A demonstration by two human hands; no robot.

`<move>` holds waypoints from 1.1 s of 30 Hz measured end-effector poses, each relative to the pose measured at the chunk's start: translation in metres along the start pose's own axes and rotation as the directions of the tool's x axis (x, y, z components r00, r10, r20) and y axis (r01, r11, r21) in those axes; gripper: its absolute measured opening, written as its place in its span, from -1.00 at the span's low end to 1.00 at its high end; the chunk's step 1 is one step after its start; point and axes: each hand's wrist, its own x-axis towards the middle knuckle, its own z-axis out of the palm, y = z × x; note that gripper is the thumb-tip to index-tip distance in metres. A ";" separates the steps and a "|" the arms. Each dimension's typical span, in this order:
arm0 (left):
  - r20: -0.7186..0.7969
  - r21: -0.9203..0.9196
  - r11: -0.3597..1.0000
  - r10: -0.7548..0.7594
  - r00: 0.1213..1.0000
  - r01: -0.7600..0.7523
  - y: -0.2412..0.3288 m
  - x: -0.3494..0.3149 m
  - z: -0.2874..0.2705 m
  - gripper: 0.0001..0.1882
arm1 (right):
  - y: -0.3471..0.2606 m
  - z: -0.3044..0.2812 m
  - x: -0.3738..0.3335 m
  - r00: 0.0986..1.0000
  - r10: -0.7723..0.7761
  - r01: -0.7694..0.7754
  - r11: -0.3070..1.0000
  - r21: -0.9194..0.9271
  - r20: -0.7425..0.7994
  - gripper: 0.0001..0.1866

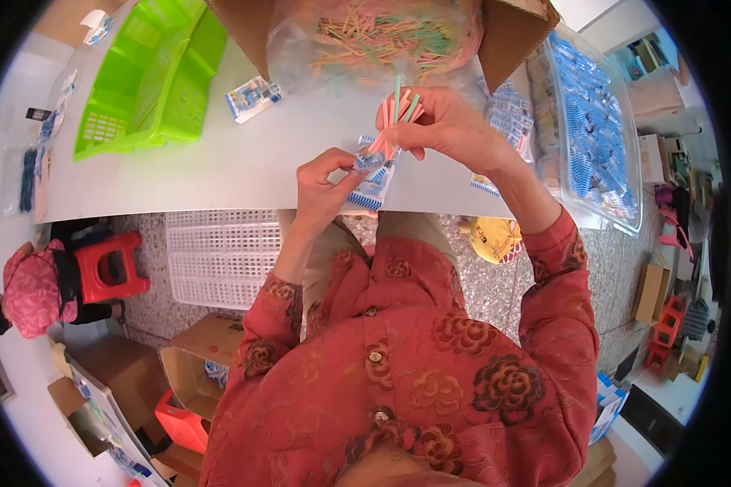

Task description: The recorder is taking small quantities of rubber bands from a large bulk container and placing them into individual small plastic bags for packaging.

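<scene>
My right hand (455, 130) is closed around a small bunch of thin pink and green sticks (400, 109), which fan out at the top. Their lower ends reach the mouth of a small blue-and-white plastic packet (371, 193) at the table's front edge. With thumb and finger, my left hand (323, 185) pinches the packet's upper edge from the left. How deep the sticks sit in the packet, I cannot tell. Just beyond my hands, a see-through bag in a cardboard box (518, 40) holds many more such sticks (382, 39).
A green plastic basket (150, 81) stands at the table's left. Another packet (253, 99) lies near it. On the right are more packets (509, 114) and a see-through bin (597, 130) full of them. Below is a white crate (215, 256); a person (36, 288) sits at far left.
</scene>
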 end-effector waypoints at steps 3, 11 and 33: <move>0.023 0.065 0.996 0.061 0.998 -0.063 0.005 0.001 -0.001 -0.88 | 0.003 0.003 0.000 1.000 0.012 -0.013 0.999 -0.053 -0.029 -0.89; 0.033 0.177 0.968 0.172 0.985 -0.175 0.012 -0.001 -0.002 -0.86 | -0.007 0.006 0.000 0.999 0.047 -0.045 0.962 -0.269 0.002 -0.90; 0.043 -0.298 0.941 -0.156 0.987 0.162 0.019 -0.001 0.005 -0.82 | -0.001 0.005 -0.003 0.966 -0.194 0.123 0.927 -0.355 -0.172 -0.73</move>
